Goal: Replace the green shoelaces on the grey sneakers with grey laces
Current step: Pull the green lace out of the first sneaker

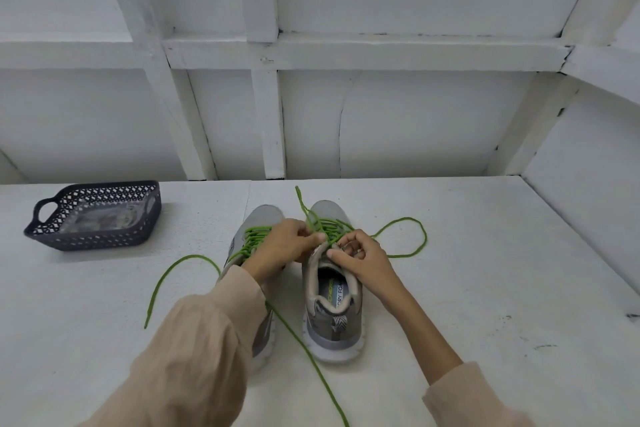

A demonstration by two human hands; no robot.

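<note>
Nearest: beige sleeves [194, 340] come in from the bottom edge, both arms reaching forward over the white worktop [485, 270]. The left sneaker's lace [310, 357] is slack. One end trails toward the person past the heel, the other arcs off left, and both lie flat where they won't snag.

The pair stands side by side, heels toward the person, toes away — this puts the eyelet rows in easy reach. The left sneaker [263, 218] is largely covered by the left forearm, and its upper crossings are still threaded. The right sneaker [332, 333] sits uncovered, insole visible.

Both hands meet at the top of the right sneaker's tongue. Left hand [282, 244]: fingers curled narrow, pinching the right sneaker's lace [332, 225] near the upper eyelets, likely to draw it out. Right hand [363, 258]: fingers curled on the collar edge, thumb against its rim — seemingly bracing the shoe against the pull. Whether it also holds lace I cannot tell. That lace is untied; one end loops wide to the right, the other stands up past the toe.

Farther left, well apart: a dark lattice basket [93, 239] holding a clear packet [100, 218], possibly the grey laces. Behind, a white panelled wall [381, 114].
</note>
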